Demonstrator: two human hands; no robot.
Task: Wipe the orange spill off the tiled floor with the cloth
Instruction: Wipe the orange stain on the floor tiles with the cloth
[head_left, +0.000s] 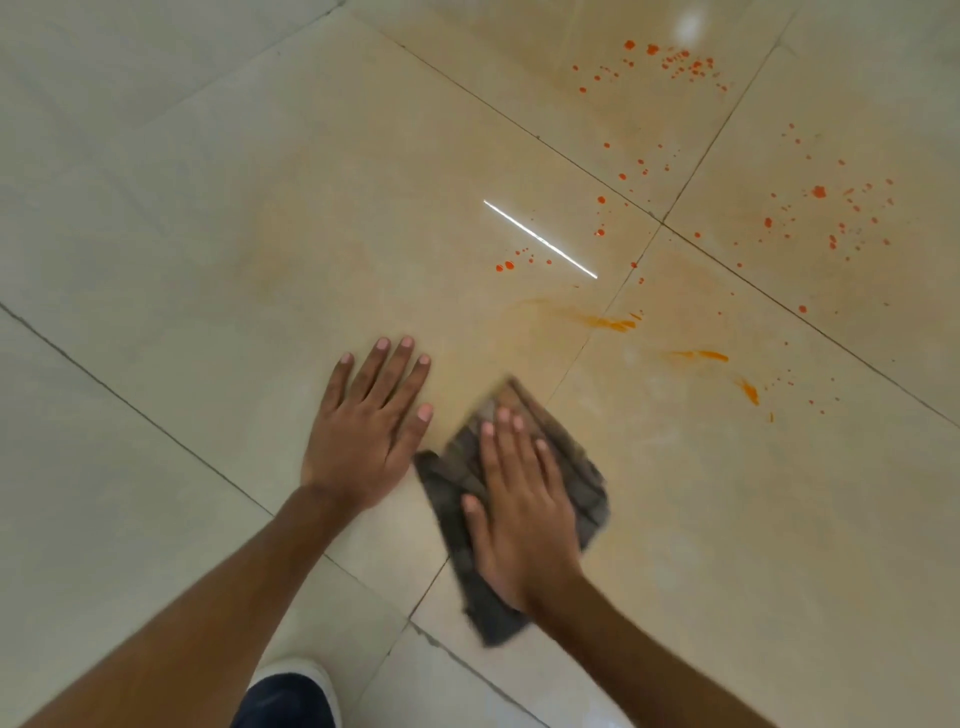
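The tiled floor (156, 208) is glossy beige, its large square tiles split by thin dark grout lines (130, 406) that run diagonally. Ahead of the right hand (522, 519) a thin bright streak of reflected light (540, 239) crosses one tile. Farther ahead is a soft round glare (690, 23).

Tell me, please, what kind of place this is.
Most likely an indoor room; which room cannot be told. The tiled floor is glossy beige with dark grout lines, and a strip-light reflection shines on it. The orange spill and cloth suggest everyday cleaning.
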